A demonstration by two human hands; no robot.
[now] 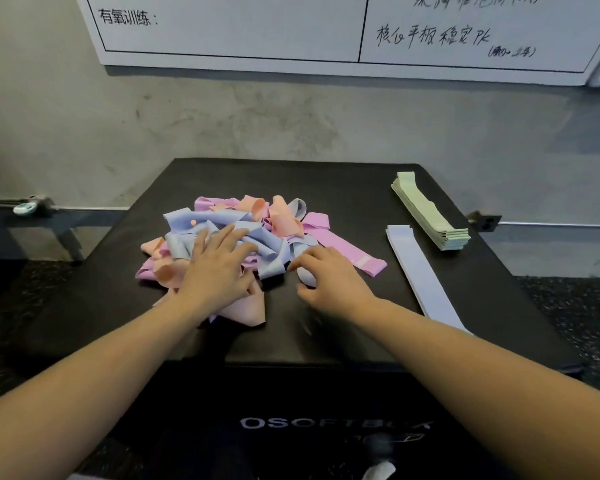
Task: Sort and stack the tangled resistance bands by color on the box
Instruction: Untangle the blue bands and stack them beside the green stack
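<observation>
A tangled heap of blue, pink and peach resistance bands [243, 233] lies in the middle of the black soft box [326, 181]. My left hand [219, 268] rests flat on the heap's near left side, fingers spread over blue and peach bands. My right hand [329, 275] sits at the heap's near right edge, its fingers curled around the loop of a blue band [305, 273]. A flat pink band [347, 247] stretches out to the right of the heap. On the right of the box lie a flat stack of blue bands [420, 271] and a stack of green bands [426, 209].
A grey wall with a white board [326, 29] rises behind the box. A metal bench frame [39, 209] stands at the left and a wall socket [487, 221] at the right. The box's near front strip is bare black surface.
</observation>
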